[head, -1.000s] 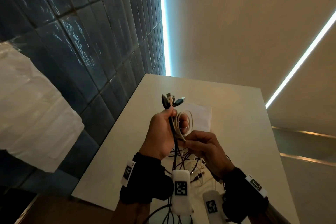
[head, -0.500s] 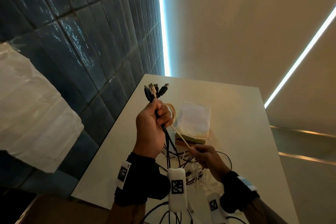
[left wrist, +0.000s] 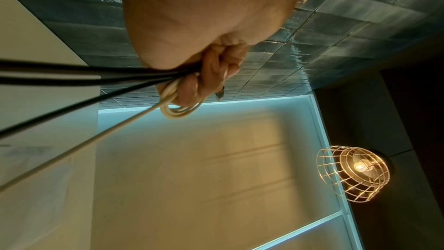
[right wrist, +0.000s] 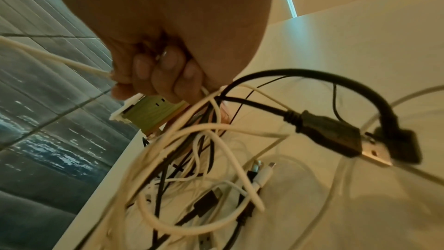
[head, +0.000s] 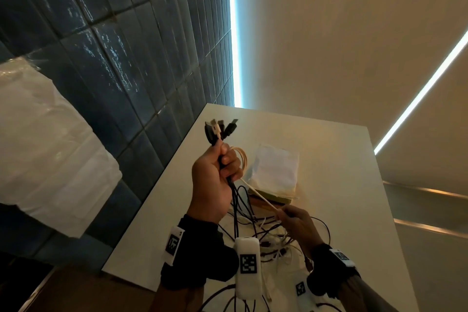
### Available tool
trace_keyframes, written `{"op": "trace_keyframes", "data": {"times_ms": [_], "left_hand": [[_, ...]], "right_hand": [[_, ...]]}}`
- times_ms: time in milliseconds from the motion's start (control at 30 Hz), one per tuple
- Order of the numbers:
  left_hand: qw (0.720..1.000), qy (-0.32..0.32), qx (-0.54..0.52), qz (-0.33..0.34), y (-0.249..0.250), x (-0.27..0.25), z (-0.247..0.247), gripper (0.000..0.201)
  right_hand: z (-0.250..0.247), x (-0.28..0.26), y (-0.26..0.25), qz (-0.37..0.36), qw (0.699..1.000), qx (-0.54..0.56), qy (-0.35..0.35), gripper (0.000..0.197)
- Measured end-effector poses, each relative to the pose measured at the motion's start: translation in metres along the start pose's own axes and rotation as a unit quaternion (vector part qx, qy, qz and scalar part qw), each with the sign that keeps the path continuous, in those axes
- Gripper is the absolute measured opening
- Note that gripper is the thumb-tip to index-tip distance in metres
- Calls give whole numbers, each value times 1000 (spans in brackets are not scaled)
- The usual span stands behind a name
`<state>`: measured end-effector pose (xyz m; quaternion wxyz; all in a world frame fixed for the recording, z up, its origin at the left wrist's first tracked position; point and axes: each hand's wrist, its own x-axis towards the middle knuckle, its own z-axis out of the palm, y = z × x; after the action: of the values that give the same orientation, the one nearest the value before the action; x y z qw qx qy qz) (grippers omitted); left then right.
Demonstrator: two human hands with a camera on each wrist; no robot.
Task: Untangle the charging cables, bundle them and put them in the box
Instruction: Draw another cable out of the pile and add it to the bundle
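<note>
We hold a bunch of charging cables (head: 229, 182) up in our left hand (head: 212, 185), above the near left part of the white table (head: 342, 185). The fingers wrap tight around them. Most of these cables are thin, black and smooth. Their plug ends (head: 219, 130) stick up out of the top of the fist, some black and one white. A cream cable (head: 258, 194) is looped in small round rings next to the thumb. In the left wrist view the loops (left wrist: 177, 107) look soft and rubbery.

From the loops the cream cable runs down and to the right in a straight, tight line to our right hand (head: 296, 223). That hand is lower and nearer to us. Its fingers (right wrist: 168, 75) curl shut around the cream cable.

Under both hands a messy pile of cables (right wrist: 204, 168) lies on the table. White and black ones cross over each other in curls. A fat black USB plug (right wrist: 334, 136) with a shiny metal tip sits at the right of the pile.

Just past the pile is a flat box (head: 274, 196) with a green side. A crinkly white bag (head: 274, 170) rests on top of it.

The wall on the left is made of dark blue, shiny tiles (head: 114, 45).
</note>
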<state>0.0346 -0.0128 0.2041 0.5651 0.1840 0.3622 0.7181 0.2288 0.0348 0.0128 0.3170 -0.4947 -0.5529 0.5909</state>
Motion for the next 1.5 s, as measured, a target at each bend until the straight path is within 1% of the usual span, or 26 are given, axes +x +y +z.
{"op": "trace_keyframes", "data": {"times_ms": [67, 100, 167, 200, 233, 300, 400, 467, 533, 600, 667, 700, 767, 867, 933, 1000, 1267, 1500], "left_hand": [[999, 21, 21, -25, -5, 2, 0, 33], [998, 33, 33, -36, -9, 4, 0, 33], [996, 52, 52, -56, -16, 6, -2, 33], [994, 61, 60, -67, -20, 6, -3, 33], [992, 69, 69, -78, -24, 7, -3, 33], [987, 85, 89, -99, -32, 8, -1, 31], [976, 123, 133, -118, -41, 8, 5, 28], [973, 141, 138, -121, -42, 8, 9, 24], [978, 138, 100, -116, -41, 6, 13, 26], [987, 112, 26, -112, -36, 5, 16, 30], [991, 77, -51, -101, -28, 3, 18, 31], [992, 59, -72, -89, -24, 3, 19, 32], [996, 31, -64, -61, -18, 1, 21, 33], [999, -2, -33, -29, -13, -4, 25, 33], [1000, -2, -11, -15, -14, -6, 26, 34], [1000, 6, 2, -5, -14, -7, 24, 34], [1000, 8, 7, 4, -7, -12, 20, 36], [1000, -3, 10, 23, 3, -11, 18, 36]], "right_hand": [[0, 4, -4, -1, 998, -8, 56, 26], [0, 6, -10, 1, 996, 10, 84, 25], [1, 8, -28, 3, 990, 84, 117, 21], [1, 8, -41, -8, 986, 116, 118, 18], [3, 6, -56, -25, 984, 138, 112, 16], [6, 0, -83, -76, 981, 159, 79, 13], [14, -14, -118, -156, 976, 155, 13, 14], [17, -23, -132, -179, 971, 158, -32, 15], [19, -28, -136, -178, 968, 161, -75, 14], [18, -30, -131, -161, 969, 154, -104, 13], [15, -30, -119, -123, 976, 137, -113, 17], [13, -31, -112, -103, 979, 130, -117, 17], [11, -32, -99, -69, 983, 122, -123, 16], [10, -30, -75, -49, 988, 107, -99, 20], [10, -25, -58, -30, 992, 98, -72, 23], [9, -21, -44, -27, 995, 78, -62, 26], [13, -14, -16, -58, 994, 48, -74, 33], [7, -7, 3, -29, 998, 23, -58, 35]]}}
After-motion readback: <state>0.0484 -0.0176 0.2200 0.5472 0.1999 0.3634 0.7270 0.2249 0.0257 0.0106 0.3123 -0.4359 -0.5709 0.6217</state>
